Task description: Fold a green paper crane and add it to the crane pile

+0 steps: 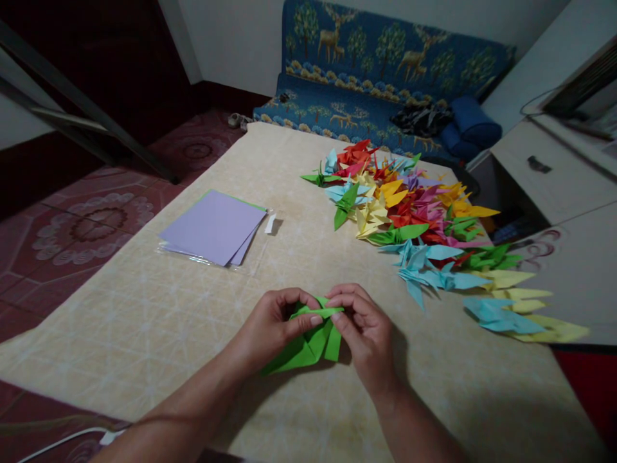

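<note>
A partly folded sheet of green origami paper (308, 347) is held between both hands above the front part of the table. My left hand (279, 321) pinches its upper left side, with the thumb lying on top of the fold. On the other side, my right hand (364, 328) grips the upper right edge between thumb and fingers. A pointed flap sticks out toward the lower left, and a shorter strip hangs down near my right thumb. The fingertips cover part of the top folds.
Purple square papers (216, 225) lie on a clear plastic sleeve at the left, beside a small white scrap (270, 224). Many coloured paper cranes (409, 212) are heaped at the right. The patterned tablecloth (144, 321) covers the table; a blue sofa (357, 90) stands behind.
</note>
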Motion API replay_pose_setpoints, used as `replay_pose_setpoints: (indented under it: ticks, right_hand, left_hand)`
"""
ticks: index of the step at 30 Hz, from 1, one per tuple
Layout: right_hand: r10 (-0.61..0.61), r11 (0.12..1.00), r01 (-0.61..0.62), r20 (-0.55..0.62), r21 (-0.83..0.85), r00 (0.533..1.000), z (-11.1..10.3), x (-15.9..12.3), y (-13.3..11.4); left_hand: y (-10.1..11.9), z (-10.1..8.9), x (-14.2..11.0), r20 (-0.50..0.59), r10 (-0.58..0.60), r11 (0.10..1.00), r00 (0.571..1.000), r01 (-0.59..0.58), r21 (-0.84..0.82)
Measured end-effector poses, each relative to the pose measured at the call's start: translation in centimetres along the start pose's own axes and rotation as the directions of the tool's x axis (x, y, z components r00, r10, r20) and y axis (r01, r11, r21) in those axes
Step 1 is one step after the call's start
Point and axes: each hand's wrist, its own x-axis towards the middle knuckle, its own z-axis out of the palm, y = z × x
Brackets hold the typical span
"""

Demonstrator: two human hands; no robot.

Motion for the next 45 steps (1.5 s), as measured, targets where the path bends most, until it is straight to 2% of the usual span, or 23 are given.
replay_pose_setpoints:
  ticks: [6,14,18,23,37,41,45]
  right_hand:
    - [0.018,0.999,-0.018,-0.011,-0.029,1.0,0.0,-0.1,0.0]
    - [0.042,0.999,-0.041,-0.085,0.005,0.996,0.1,-0.1,0.6]
    - [0.082,0.997,-0.081,-0.067,0.016,0.994,-0.1,0.1,0.6]
    - [0.063,0.998,-0.065,-0.062,-0.028,0.996,-0.1,0.2,0.4]
    - [0.083,0.995,-0.089,-0.107,-0.05,0.991,0.6,0.0,0.2]
    - [0.146,0.989,-0.145,-0.093,0.016,0.985,0.6,-0.1,-0.2]
    - [0.217,0.975,-0.211,-0.093,0.07,0.972,0.8,-0.1,-0.4]
  left_hand:
    - [0.0,0.0,0.0,-0.014,0.008,0.999,1.0,-0.008,0.046]
    - [0.2,0.0,0.0,-0.009,0.007,1.0,1.0,-0.007,0.011]
    - [0.1,-0.1,0.0,0.0,0.011,1.0,1.0,-0.011,0.016]
    - [-0.1,0.0,0.0,-0.004,0.027,0.998,1.0,-0.027,0.055]
    - [0.1,0.3,-0.3,-0.08,0.083,0.992,0.993,-0.075,0.098]
    - [0.0,0.4,-0.3,-0.115,0.1,0.986,0.988,-0.083,0.141]
    - [0.0,0.6,-0.4,-0.136,0.165,0.956,0.977,-0.125,0.264]
